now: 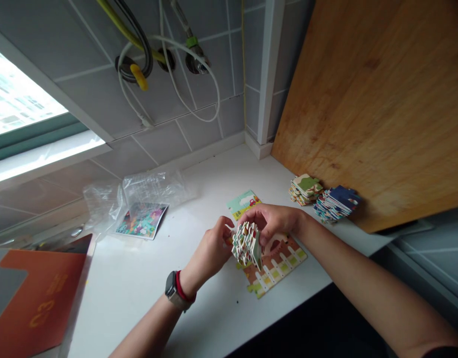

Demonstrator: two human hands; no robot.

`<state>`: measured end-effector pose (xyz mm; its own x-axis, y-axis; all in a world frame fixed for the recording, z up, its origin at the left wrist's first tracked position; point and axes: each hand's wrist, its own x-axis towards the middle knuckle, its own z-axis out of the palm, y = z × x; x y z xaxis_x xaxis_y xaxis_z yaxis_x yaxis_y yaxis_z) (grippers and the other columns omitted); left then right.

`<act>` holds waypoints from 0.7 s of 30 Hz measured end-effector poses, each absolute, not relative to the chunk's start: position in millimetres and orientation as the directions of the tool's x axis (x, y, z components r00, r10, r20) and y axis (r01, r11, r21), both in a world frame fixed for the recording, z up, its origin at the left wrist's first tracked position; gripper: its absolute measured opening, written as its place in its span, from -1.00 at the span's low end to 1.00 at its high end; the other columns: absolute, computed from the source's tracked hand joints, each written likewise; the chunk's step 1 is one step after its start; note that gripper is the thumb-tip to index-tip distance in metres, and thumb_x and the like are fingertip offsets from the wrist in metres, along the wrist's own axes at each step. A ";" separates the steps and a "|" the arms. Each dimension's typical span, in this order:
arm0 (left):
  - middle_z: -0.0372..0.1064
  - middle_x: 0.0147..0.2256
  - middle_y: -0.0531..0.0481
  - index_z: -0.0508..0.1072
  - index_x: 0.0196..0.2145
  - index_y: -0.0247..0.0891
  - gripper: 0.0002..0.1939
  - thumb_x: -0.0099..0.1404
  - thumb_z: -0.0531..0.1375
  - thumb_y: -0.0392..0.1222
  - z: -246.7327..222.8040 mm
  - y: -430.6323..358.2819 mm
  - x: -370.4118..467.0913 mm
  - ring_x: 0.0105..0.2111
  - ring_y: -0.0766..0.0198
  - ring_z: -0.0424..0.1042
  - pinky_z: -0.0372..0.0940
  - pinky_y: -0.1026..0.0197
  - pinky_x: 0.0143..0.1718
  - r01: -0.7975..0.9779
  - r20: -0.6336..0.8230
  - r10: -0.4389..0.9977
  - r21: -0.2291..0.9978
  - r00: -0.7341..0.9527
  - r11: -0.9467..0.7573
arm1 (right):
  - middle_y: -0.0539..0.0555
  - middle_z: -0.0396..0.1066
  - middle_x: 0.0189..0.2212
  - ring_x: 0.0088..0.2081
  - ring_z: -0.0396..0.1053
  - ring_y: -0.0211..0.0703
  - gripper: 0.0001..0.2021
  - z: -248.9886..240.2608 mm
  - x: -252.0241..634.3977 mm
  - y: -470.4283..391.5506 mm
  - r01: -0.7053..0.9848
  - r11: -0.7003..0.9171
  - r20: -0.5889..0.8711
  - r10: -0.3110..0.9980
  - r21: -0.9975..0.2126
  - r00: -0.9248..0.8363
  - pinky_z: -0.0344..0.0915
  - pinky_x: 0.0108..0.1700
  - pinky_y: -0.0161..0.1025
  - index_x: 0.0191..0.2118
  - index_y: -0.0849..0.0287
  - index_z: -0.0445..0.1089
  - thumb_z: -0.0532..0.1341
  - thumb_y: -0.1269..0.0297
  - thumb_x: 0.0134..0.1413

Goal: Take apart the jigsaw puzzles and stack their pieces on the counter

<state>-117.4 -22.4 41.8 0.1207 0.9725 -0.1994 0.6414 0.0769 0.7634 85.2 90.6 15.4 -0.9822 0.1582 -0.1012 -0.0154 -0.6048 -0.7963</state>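
A thick stack of jigsaw puzzle pieces (247,243) is gripped by my right hand (275,221), its fingers over the top and thumb on the near side. At the stack's left, my left hand (214,243) is closed, with the pale edge of a puzzle piece showing at its fingertips; most of that piece is hidden. Beneath both hands a partly joined puzzle (284,261) lies on the white table, with a white fence along its near edge. Its far part (246,201) shows sky, a cloud and a red tractor. The hands and the stack cover its middle.
To the right stand two more piles of puzzle pieces, one green and cream (305,189), one dark blue (337,201), against a wooden board (374,109). At left lie clear plastic bags (150,186), a colourful picture card (143,221) and an orange box (38,298). Cables (169,64) hang above.
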 end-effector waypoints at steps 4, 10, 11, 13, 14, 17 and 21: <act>0.40 -0.45 0.12 0.40 -0.14 -0.25 -0.70 0.13 0.24 -0.31 39.5 -18.9 -121.4 -0.47 0.36 0.32 0.21 0.33 -0.42 0.527 -0.228 0.965 0.841 0.132 0.126 | 0.08 0.59 -0.25 -0.30 0.55 -0.22 -0.46 12.5 87.6 94.2 0.005 -0.580 -0.098 0.129 -0.815 -0.987 0.46 -0.26 -0.36 -0.05 0.27 0.50 0.55 0.47 -0.26; 0.39 -0.49 0.09 0.45 -0.40 -0.28 -0.83 0.24 0.24 -0.12 39.0 -19.2 -121.8 -0.49 0.37 0.27 0.17 0.34 -0.48 0.593 -0.235 0.958 0.800 0.165 0.094 | 0.14 0.58 -0.20 -0.21 0.57 -0.12 -0.39 15.5 88.0 91.1 0.121 -0.515 -0.038 -0.169 -0.848 -0.985 0.50 -0.16 -0.27 -0.01 0.29 0.48 0.58 0.43 -0.30; 0.39 -0.49 0.08 0.45 -0.40 -0.28 -0.81 0.26 0.24 -0.10 38.8 -19.0 -122.1 -0.49 0.36 0.28 0.17 0.34 -0.48 0.596 -0.234 0.958 0.798 0.168 0.090 | 0.15 0.58 -0.20 -0.20 0.57 -0.11 -0.39 17.5 86.8 88.7 0.154 -0.512 -0.032 -0.239 -0.845 -0.971 0.51 -0.13 -0.25 -0.01 0.29 0.48 0.58 0.42 -0.29; 0.42 -0.47 0.06 0.46 -0.39 -0.28 -0.77 0.29 0.24 -0.06 38.4 -18.0 -123.6 -0.47 0.34 0.32 0.21 0.32 -0.46 0.599 -0.232 0.958 0.796 0.169 0.087 | 0.14 0.58 -0.21 -0.21 0.58 -0.09 -0.40 21.0 84.1 83.1 0.228 -0.499 -0.042 -0.355 -0.836 -0.934 0.52 -0.11 -0.21 0.00 0.28 0.47 0.57 0.38 -0.25; 0.44 -0.45 0.04 0.46 -0.38 -0.28 -0.77 0.29 0.24 -0.05 38.4 -17.3 -124.7 -0.45 0.33 0.35 0.23 0.31 -0.44 0.593 -0.232 0.958 0.800 0.170 0.089 | 0.13 0.59 -0.22 -0.22 0.58 -0.08 -0.40 22.0 82.9 80.3 0.255 -0.487 -0.055 -0.387 -0.836 -0.920 0.52 -0.11 -0.20 0.01 0.26 0.47 0.57 0.35 -0.24; 0.50 -0.37 -0.01 0.49 -0.33 -0.28 -0.74 0.32 0.23 0.00 40.3 -15.1 -129.4 -0.40 0.28 0.44 0.31 0.29 -0.40 0.536 -0.227 0.960 0.838 0.161 0.108 | 0.11 0.59 -0.23 -0.25 0.59 -0.10 -0.40 21.9 81.0 74.2 0.294 -0.447 -0.109 -0.394 -0.845 -0.913 0.53 -0.11 -0.18 0.03 0.23 0.46 0.56 0.27 -0.20; 0.53 -0.33 -0.08 0.52 -0.25 -0.28 -0.65 0.35 0.21 0.11 47.5 -10.9 -138.9 -0.39 0.23 0.50 0.36 0.28 -0.45 0.432 -0.253 0.961 0.883 0.107 0.184 | 0.15 0.58 -0.21 -0.21 0.58 -0.07 -0.37 19.8 79.8 73.2 0.207 -0.499 -0.086 -0.255 -0.841 -0.963 0.52 -0.11 -0.18 0.01 0.26 0.47 0.58 0.27 -0.27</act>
<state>-138.9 -10.9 47.5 0.1074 0.9614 -0.2533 0.4315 0.1844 0.8830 79.8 73.2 19.8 -0.9630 -0.2555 -0.0857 0.2073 -0.4993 -0.8413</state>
